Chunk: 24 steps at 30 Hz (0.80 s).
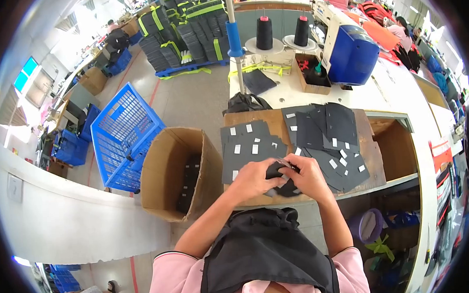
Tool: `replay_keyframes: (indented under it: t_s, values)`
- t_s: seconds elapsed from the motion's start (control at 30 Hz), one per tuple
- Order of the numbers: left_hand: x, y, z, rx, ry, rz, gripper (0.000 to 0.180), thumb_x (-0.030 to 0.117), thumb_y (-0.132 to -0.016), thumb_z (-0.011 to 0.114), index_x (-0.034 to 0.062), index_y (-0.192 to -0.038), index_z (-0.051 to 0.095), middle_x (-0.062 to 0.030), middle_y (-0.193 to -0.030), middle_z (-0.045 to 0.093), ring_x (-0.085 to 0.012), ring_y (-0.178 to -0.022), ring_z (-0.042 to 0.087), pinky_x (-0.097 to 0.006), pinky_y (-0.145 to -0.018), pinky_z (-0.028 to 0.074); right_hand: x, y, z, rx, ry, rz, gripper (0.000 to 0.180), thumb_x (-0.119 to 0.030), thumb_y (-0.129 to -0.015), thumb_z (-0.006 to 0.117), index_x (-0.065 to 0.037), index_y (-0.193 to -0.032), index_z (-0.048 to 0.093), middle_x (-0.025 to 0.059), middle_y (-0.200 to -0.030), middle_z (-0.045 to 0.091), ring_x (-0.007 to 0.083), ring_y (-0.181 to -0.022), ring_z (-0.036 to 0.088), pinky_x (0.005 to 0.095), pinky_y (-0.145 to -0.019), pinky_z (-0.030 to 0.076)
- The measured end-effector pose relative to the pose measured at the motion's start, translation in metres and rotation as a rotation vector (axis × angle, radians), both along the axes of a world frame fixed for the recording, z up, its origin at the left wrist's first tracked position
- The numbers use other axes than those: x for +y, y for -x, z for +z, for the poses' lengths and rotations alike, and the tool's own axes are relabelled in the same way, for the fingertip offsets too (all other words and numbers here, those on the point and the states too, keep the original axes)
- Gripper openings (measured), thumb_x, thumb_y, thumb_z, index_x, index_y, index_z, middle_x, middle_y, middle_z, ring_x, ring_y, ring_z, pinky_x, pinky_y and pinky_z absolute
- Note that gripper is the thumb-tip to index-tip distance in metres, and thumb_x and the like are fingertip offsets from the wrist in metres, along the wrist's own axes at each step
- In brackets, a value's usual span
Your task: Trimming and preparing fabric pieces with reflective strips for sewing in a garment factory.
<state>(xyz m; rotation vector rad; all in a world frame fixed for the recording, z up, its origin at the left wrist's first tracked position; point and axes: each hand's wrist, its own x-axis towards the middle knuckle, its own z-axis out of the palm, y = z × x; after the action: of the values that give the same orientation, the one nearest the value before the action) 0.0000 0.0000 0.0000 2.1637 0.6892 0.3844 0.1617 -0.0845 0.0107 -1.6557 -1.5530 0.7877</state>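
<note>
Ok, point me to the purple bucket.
The purple bucket is at the head view's lower right, under the white table, to the right of the person's right forearm.

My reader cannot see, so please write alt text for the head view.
A person's left hand and right hand hold a dark piece above a brown board, where dark flat pieces with white labels lie spread. An open cardboard box stands to the left.

The pieces [338,121] look like matt cloth, the box [157,172] matt cardboard, the basket [103,131] smooth plastic, the board [373,165] wood, the housing [352,54] glossy plastic, 2 cones [264,34] matt thread.
</note>
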Motion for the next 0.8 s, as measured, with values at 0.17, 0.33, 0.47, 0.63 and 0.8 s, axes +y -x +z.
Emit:
replay_keyframes:
  t_s: [0.17, 0.33, 0.47, 0.63, 0.8]
  values:
    - [0.004, 0.011, -0.017, -0.310, 0.818, 0.306, 0.028, 0.016, -0.076, 0.069, 0.0008, -0.099, 0.064, -0.0063, -0.087, 0.066, -0.0161, -0.075, 0.062, -0.027, -0.069, 0.048, 0.007, 0.032, -0.001, -0.037, -0.525, -0.283, 0.023, 0.007, -0.074, 0.059, -0.003, -0.094, 0.059, 0.0070, -0.073, 0.060, 0.0183, -0.055, 0.055, 0.0261, -0.049, 0.042]
    - [0.013, 0.017, -0.016, -0.446, 0.998, 0.344, 0.024, 0.011, -0.081, 0.066, -0.0039, -0.099, 0.062, -0.0059, -0.090, 0.064, -0.0117, -0.080, 0.060, -0.026, -0.071, 0.049, -0.005, 0.032, -0.028, -0.134, -0.641, -0.372, 0.023, 0.008, -0.073, 0.059, -0.003, -0.094, 0.061, 0.0057, -0.068, 0.056, 0.0139, -0.053, 0.050, 0.0234, -0.049, 0.039]
    - [0.023, 0.021, -0.025, -0.473, 0.941, 0.373, 0.024, 0.012, -0.083, 0.064, -0.0044, -0.100, 0.061, -0.0059, -0.092, 0.064, -0.0112, -0.081, 0.059, -0.025, -0.072, 0.048, -0.003, 0.026, -0.043, -0.118, -0.510, -0.593, 0.028, 0.005, -0.070, 0.063, -0.004, -0.096, 0.057, 0.0076, -0.071, 0.056, 0.0182, -0.053, 0.054, 0.0273, -0.051, 0.046]
    - [0.019, 0.020, -0.026, -0.433, 0.927, 0.382, 0.021, 0.013, -0.085, 0.062, -0.0027, -0.099, 0.061, -0.0035, -0.089, 0.063, -0.0077, -0.078, 0.057, -0.023, -0.070, 0.047, 0.004, 0.039, -0.040, -0.188, -0.301, -0.305, 0.039, -0.005, -0.070, 0.070, -0.006, -0.104, 0.052, 0.0090, -0.085, 0.056, 0.0234, -0.070, 0.060, 0.0307, -0.055, 0.047]
    - [0.022, 0.022, -0.026, -0.362, 0.885, 0.377, 0.017, 0.012, -0.085, 0.061, -0.0017, -0.096, 0.062, -0.0013, -0.084, 0.062, -0.0058, -0.074, 0.053, -0.022, -0.067, 0.045, 0.011, 0.037, -0.055, -0.161, -0.435, -0.340, 0.033, -0.001, -0.069, 0.069, -0.006, -0.099, 0.057, 0.0093, -0.083, 0.055, 0.0202, -0.057, 0.056, 0.0290, -0.050, 0.044]
